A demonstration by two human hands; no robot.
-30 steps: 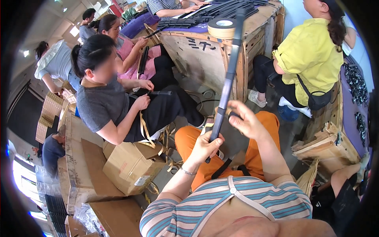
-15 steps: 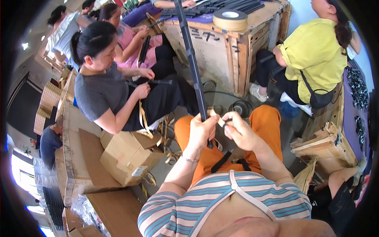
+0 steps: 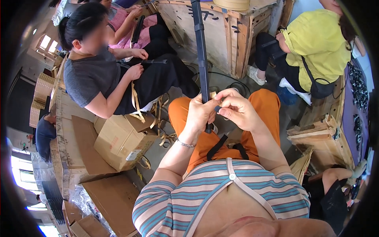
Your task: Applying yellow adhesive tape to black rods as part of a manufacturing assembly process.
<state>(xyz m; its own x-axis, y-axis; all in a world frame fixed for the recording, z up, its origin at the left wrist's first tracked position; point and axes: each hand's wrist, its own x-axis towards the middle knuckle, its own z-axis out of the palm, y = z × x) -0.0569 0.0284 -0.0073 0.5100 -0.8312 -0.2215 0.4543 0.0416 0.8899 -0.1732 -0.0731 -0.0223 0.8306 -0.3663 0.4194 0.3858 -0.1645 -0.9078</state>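
Observation:
My left hand (image 3: 200, 111) is wrapped round a long black pole (image 3: 201, 59) near its lower end, and the pole stands steeply between my knees. Black bands circle the shaft at intervals. Just right of the pole, my right hand (image 3: 236, 110) pinches a small black piece (image 3: 217, 108) between thumb and finger, close to the left fingertips. A bit of tan tape (image 3: 213, 95) shows between the two hands. How the black piece and the tan tape join is hidden by my fingers.
A wooden crate (image 3: 205, 39) bears a wide tan tape roll (image 3: 233, 4). At left a person in a grey shirt (image 3: 89, 77) works beside a cardboard box (image 3: 122, 138) and loose tan strips (image 3: 160, 114). A person in yellow (image 3: 319, 47) sits right, near a wooden bench (image 3: 316, 134).
Both hands and the pole sit higher in the picture, as does the whole scene. My right hand has turned, its fingers curling over the small black piece near the pole.

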